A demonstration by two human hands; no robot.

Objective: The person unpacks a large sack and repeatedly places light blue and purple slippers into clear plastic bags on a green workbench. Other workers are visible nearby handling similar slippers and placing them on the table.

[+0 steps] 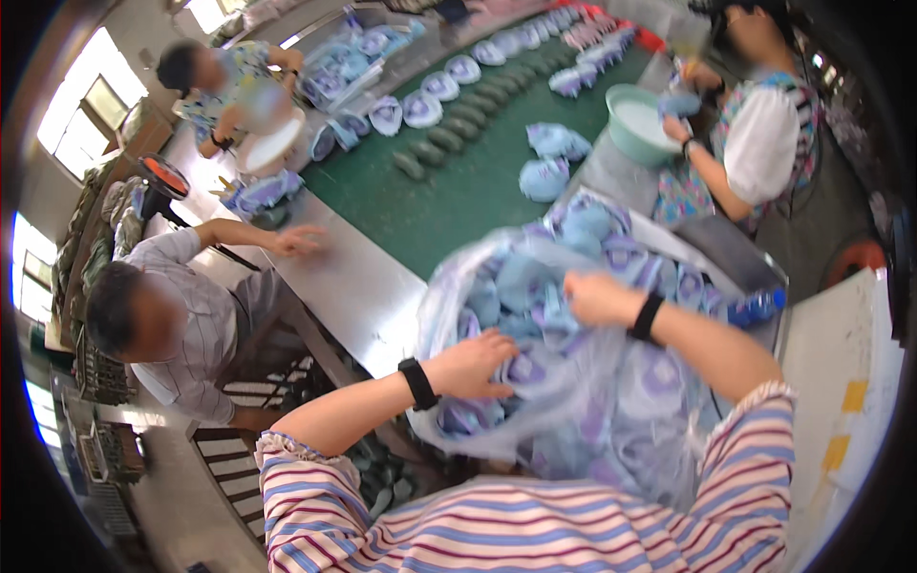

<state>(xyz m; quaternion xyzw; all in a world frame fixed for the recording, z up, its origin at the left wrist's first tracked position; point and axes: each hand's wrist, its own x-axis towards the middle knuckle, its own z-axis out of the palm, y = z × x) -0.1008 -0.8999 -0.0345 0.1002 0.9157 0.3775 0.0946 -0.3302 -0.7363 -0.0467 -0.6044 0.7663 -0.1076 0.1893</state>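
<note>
A big clear plastic bag (449, 296) full of blue and purple soft pieces (592, 224) sits in front of me against the metal table edge. My left hand (473, 365) presses on the bag's near left side, fingers curled into the plastic and the pieces under it. My right hand (594, 296) reaches into the top of the pile, fingers closed on the blue pieces. Both wrists wear black bands. The picture is blurred around the bag.
A green conveyor belt (449, 196) carries rows of blue pieces (442, 86) and dark green ones (449, 138). A person (177, 320) sits at the left, another (229, 91) at the far left, a third (759, 134) at the right beside a teal basin (626, 138).
</note>
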